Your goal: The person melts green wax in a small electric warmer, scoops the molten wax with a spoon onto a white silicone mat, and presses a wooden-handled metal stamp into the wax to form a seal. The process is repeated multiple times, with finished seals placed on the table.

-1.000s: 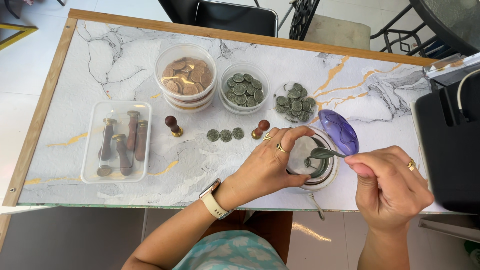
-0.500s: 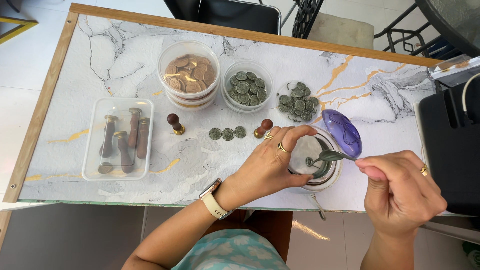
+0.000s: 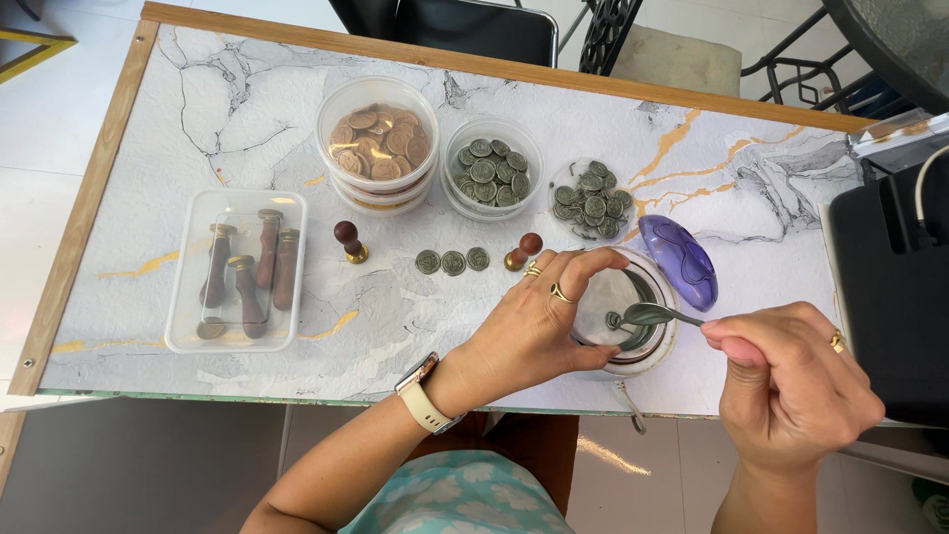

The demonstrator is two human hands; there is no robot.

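Note:
My left hand (image 3: pixel 539 321) grips the side of a small round metal pot (image 3: pixel 633 316) near the table's front edge. My right hand (image 3: pixel 791 381) holds a spoon (image 3: pixel 654 314) by its handle, its bowl coated in dark green wax and resting over the pot's rim. Three green wax seals (image 3: pixel 453 261) lie in a row just left of the pot, with a wooden-knobbed brass stamp (image 3: pixel 521 251) beside them.
A tub of brown seals (image 3: pixel 379 144), a tub of green seals (image 3: pixel 491 171) and a loose pile of green seals (image 3: pixel 591 199) sit behind. A purple lid (image 3: pixel 680 261) lies right of the pot. A clear tray of stamps (image 3: pixel 237 269) and another stamp (image 3: pixel 349 240) stand left. A black device (image 3: pixel 890 287) fills the right edge.
My right hand has shifted slightly right and lower with the spoon, whose bowl stays over the pot. My left hand keeps its grip on the pot.

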